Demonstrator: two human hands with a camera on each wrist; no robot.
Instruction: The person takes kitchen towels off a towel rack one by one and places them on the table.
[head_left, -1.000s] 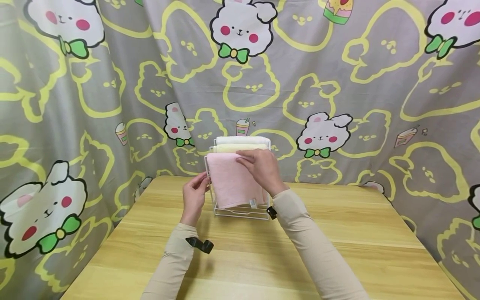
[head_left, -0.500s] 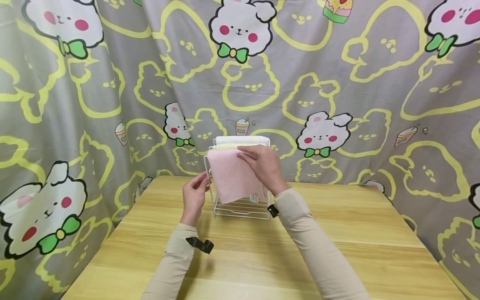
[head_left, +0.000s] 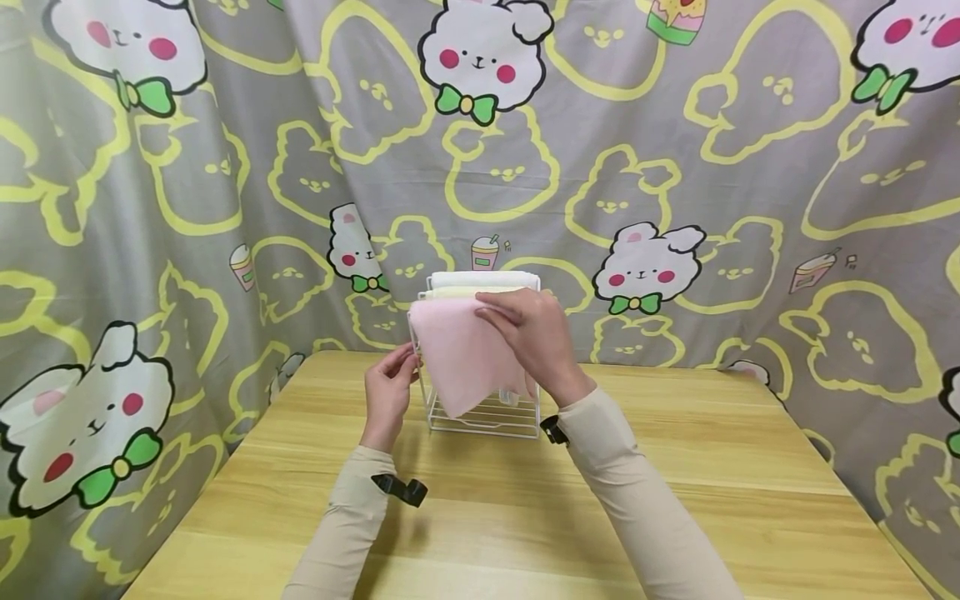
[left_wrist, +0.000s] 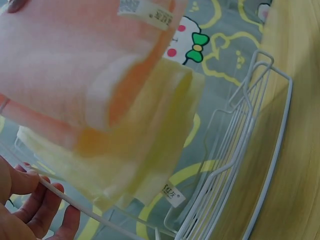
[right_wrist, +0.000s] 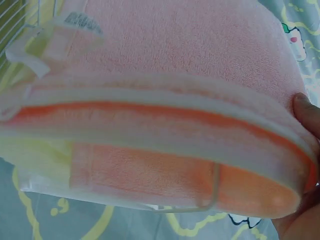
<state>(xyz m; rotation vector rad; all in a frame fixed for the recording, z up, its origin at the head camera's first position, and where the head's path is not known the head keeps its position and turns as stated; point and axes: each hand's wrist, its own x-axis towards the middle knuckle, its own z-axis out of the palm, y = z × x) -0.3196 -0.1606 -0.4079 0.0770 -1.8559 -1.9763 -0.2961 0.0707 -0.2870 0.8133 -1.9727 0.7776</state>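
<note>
A pink towel [head_left: 465, 354] hangs over the front bar of a white wire rack [head_left: 487, 431], its lower corner swung out to a point. My right hand [head_left: 542, 337] pinches it at the top edge, right of the middle. In the right wrist view, thumb and fingers hold the folded pink towel [right_wrist: 200, 45] at the right edge. My left hand [head_left: 387, 396] grips the rack's left side; in the left wrist view, the left hand [left_wrist: 37, 205] has thumb and fingers round a thin white wire. Behind hang a yellow towel [left_wrist: 150, 145] and a white towel [head_left: 480, 280].
The rack stands on a wooden table [head_left: 675, 500], towards its far edge. A patterned grey curtain [head_left: 585, 150] hangs behind and at the sides. Black straps with small cameras, such as the left strap [head_left: 401, 490], sit on both wrists.
My right hand has shifted slightly up and right with the pink towel's top edge. The towel's lower front has swung and narrowed to a corner. My left hand keeps its place on the rack.
</note>
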